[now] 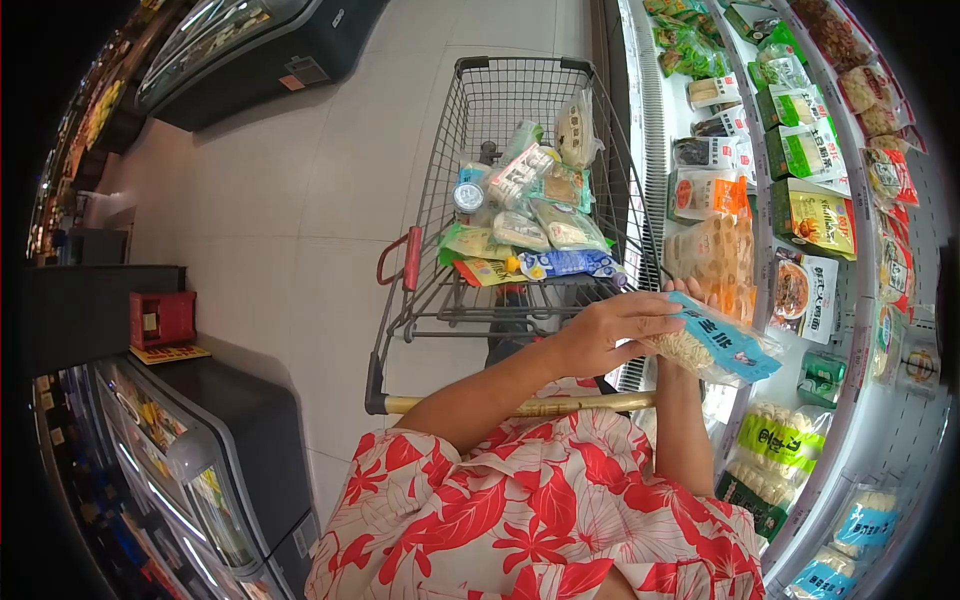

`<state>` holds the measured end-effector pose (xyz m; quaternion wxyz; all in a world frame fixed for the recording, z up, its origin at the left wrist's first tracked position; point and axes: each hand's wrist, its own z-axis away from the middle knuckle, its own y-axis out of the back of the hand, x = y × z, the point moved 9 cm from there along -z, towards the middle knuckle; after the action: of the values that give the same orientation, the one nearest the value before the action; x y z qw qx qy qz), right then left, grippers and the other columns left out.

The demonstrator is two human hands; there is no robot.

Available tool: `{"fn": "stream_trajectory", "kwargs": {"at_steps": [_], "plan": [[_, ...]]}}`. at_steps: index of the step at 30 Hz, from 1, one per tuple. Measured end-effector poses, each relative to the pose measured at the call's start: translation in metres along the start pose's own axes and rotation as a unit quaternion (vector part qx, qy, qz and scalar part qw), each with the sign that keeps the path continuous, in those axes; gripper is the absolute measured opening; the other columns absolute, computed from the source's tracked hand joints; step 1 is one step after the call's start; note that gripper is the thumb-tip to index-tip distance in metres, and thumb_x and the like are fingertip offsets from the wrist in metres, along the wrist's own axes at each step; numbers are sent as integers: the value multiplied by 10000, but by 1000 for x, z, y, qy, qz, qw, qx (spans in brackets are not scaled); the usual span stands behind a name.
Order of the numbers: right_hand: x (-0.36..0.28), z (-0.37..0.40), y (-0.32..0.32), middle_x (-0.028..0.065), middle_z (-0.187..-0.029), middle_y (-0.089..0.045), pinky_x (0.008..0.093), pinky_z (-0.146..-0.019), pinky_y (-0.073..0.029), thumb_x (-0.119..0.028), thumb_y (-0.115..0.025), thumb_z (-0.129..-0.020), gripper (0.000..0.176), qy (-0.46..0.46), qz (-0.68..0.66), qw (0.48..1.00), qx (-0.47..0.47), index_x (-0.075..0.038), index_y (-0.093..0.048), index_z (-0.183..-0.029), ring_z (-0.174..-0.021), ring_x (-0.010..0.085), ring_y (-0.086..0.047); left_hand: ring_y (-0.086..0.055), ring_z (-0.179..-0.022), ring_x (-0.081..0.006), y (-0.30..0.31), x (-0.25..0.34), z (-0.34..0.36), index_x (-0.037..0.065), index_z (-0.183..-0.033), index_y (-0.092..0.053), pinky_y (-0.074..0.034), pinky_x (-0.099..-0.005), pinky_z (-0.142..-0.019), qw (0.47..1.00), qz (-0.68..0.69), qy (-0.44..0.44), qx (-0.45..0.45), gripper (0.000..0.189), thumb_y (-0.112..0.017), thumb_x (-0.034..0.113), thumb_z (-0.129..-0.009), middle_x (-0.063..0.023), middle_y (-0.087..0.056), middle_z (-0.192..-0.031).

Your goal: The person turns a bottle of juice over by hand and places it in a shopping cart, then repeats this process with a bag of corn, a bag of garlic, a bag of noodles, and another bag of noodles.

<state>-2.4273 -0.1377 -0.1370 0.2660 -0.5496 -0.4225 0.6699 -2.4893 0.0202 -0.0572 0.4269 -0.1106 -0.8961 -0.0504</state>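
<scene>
A clear plastic pack of pale noodles (690, 347) with a blue label is held in front of the shelf, over the right end of the cart's handle. My left hand (618, 328) grips the near end, its fingers lying across the top. Behind the pack is my right hand (692, 289), mostly hidden; its curled fingertips show past the upper edge, and its forearm runs beneath the pack. The shopping cart (432, 190) stands just ahead of me. Inside it lie several packaged foods, among them a blue-and-white packet (570, 264) and a round-lidded tub (468, 197).
Along the right runs a refrigerated shelf (757, 200) with several rows of bagged foods. Blue-labelled packs (866, 522) sit on it at the lower right. Dark freezer cases (250, 70) stand at upper left and lower left. Pale floor tiles (330, 190) stretch left of the cart.
</scene>
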Motion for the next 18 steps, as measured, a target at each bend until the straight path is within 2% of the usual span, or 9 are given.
{"fn": "stream_trajectory", "kwargs": {"at_steps": [4,6,7,10,12,13,16,17,18], "plan": [[0,1,6,211,-1069,-620,415,-928,-485,-412,-361,-987,511,26,90,993,77,38,-585,-1076,-1047,320,-583,-555,-1145,-261,16,-14,6,69,-1235,-583,-443,-372,-975,995,25,72,61,457,-691,47,-792,-123,-579,-1240],[-1,5,16,184,-1114,-600,414,-921,-485,-410,-351,-992,494,13,192,968,160,26,-552,-1110,-1053,295,-583,-575,-1115,-246,23,-19,7,51,-1231,-580,-460,-357,-946,991,47,96,86,439,-689,56,-806,-136,-590,-1219],[-6,7,26,134,-1192,-568,405,-928,-477,-403,-337,-998,469,53,211,944,248,-12,-502,-1199,-1076,245,-573,-583,-1094,-224,28,-25,10,31,-1221,-579,-466,-337,-920,983,55,133,112,414,-685,75,-823,-126,-600,-1200],[-2,5,-6,89,-1241,-543,391,-957,-457,-405,-319,-1003,462,68,232,942,234,-52,-452,-1272,-1105,204,-558,-602,-1033,-177,28,-50,19,3,-1261,-525,-471,-287,-864,970,99,180,133,425,-652,143,-881,-80,-608,-1172],[0,5,-10,80,-1233,-565,359,-962,-437,-423,-286,-1009,487,63,234,948,207,-59,-468,-1275,-1109,191,-562,-620,-978,-164,32,-72,25,13,-1312,-461,-487,-291,-849,920,239,243,194,453,-607,183,-918,-57,-602,-1168],[3,5,-4,75,-1212,-582,345,-943,-444,-428,-297,-1006,493,45,236,954,179,-49,-482,-1262,-1086,187,-576,-620,-978,-164,32,-72,23,13,-1312,-461,-487,-291,-849,922,247,239,178,453,-607,183,-918,-57,-602,-1168],[11,3,-3,64,-1141,-624,312,-891,-465,-429,-353,-993,499,14,279,949,149,-20,-519,-1227,-1026,171,-608,-605,-928,-93,40,-84,32,13,-1306,-438,-536,-226,-683,875,307,309,211,442,-572,218,-938,-51,-600,-1149],[12,6,-9,64,-1128,-623,293,-848,-479,-390,-436,-976,464,6,292,943,158,-12,-517,-1233,-1004,144,-608,-605,-946,-103,41,-86,33,10,-1307,-437,-537,-236,-702,876,303,310,212,440,-569,214,-940,-54,-596,-1157],[10,7,-10,64,-1128,-623,293,-848,-479,-390,-436,-976,464,14,290,944,159,-12,-517,-1233,-1004,144,-608,-604,-964,-113,43,-89,35,8,-1309,-435,-538,-245,-720,876,298,312,214,439,-567,209,-942,-56,-592,-1164]]}}
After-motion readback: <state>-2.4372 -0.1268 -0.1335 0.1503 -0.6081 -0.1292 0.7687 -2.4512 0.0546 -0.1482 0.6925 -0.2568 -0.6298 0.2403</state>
